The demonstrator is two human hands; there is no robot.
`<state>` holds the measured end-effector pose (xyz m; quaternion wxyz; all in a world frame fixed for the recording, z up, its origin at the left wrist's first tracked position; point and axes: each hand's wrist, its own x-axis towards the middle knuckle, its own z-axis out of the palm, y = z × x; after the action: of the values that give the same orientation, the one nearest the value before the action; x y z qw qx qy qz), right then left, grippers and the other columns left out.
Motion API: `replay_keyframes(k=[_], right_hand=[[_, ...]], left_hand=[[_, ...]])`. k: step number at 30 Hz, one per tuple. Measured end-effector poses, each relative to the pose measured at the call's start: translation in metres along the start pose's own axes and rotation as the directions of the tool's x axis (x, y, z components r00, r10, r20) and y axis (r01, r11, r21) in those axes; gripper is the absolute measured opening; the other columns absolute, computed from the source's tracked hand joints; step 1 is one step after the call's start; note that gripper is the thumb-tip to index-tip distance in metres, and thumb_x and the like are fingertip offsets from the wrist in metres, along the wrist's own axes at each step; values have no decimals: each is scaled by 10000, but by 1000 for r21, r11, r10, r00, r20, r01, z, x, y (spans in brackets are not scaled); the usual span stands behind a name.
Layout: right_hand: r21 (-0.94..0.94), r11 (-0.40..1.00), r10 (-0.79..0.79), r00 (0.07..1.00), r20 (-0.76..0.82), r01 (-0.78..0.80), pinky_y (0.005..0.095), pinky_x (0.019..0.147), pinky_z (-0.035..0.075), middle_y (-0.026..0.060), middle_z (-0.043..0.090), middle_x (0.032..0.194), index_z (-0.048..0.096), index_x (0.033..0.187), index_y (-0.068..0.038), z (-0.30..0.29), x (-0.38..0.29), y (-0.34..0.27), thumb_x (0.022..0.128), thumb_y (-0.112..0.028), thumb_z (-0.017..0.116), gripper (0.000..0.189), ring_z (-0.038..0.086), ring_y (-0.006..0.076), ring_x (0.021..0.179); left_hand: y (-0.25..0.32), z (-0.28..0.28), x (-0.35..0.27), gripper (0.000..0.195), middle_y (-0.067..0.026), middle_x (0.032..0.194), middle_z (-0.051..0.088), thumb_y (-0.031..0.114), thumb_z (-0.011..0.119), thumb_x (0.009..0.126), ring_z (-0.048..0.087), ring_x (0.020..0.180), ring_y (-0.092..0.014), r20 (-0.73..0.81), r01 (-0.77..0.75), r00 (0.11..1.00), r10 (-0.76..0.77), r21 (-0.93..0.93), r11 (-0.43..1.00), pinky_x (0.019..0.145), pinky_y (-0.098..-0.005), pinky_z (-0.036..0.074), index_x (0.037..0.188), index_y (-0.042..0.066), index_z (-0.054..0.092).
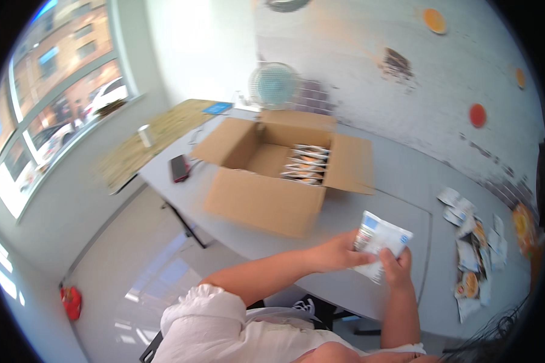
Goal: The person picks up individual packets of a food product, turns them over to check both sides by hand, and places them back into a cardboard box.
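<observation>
Both hands hold one white plastic food pouch (383,238) above the grey table. My left hand (340,252) grips its left side, and my right hand (396,265) has its thumb on the pouch's lower right face. Printed text and a blue patch mark the pouch. Beyond my hands stands an open cardboard box (265,199) with its flaps folded outward. Inside, along its right wall, several similar pouches (306,164) are packed in a row on edge.
More packets (470,258) lie in a loose pile at the table's right. A phone (179,168) rests left of the box. Behind it stand a fan (274,86) and a blue booklet (216,108). A white cup (145,136) is on a wooden-topped table (172,122) by the window.
</observation>
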<state>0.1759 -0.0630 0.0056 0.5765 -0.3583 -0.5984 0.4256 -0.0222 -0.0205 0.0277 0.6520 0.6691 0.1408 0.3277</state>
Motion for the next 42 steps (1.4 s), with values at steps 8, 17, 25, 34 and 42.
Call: replay_keyframes(k=[8, 17, 25, 34, 42], right_hand=[[-202, 958, -175, 975, 140, 201, 273, 561, 401, 34, 568, 669, 573, 743, -31, -6, 6, 8, 872, -285, 648, 295, 513, 133, 601], [-512, 826, -138, 965, 221, 235, 306, 516, 357, 64, 495, 596, 509, 658, -45, 16, 5, 7, 805, -167, 686, 261, 455, 170, 533], [-627, 767, -32, 985, 170, 134, 366, 538, 399, 108, 531, 615, 533, 666, -20, 11, 5, 11, 775, -145, 694, 232, 499, 254, 556], [-652, 753, 106, 963, 248, 85, 377, 563, 436, 115, 569, 649, 590, 688, -28, 18, 16, -1, 808, -190, 700, 230, 538, 284, 600], [-664, 744, 143, 954, 262, 70, 377, 572, 437, 116, 579, 655, 599, 705, -33, 18, 15, -2, 819, -214, 696, 235, 539, 291, 606]], left_hand=[[88, -34, -30, 371, -79, 1050, 634, 116, 669, 897, 586, 1006, -169, -213, 45, 974, 75, 511, 859, 890, -349, 473, 1232, 55, 523], [138, -189, -46, 284, -60, 969, 648, 58, 639, 774, 580, 1001, -277, -275, 349, 866, 418, 931, -109, 881, -397, 489, 1036, 143, 706], [74, -285, -59, 263, -82, 972, 647, 76, 626, 770, 596, 1003, -299, -484, 517, 855, 184, 820, -245, 881, -418, 486, 1011, 145, 705], [74, -311, -55, 383, -133, 1044, 692, 55, 632, 707, 635, 1020, -324, -689, 667, 671, -273, 722, -184, 866, -422, 497, 1073, 143, 705], [103, -299, -48, 421, -123, 1036, 685, 439, 551, 855, 633, 981, -287, -671, 763, 622, -404, 635, 120, 847, -395, 482, 1072, 115, 707]])
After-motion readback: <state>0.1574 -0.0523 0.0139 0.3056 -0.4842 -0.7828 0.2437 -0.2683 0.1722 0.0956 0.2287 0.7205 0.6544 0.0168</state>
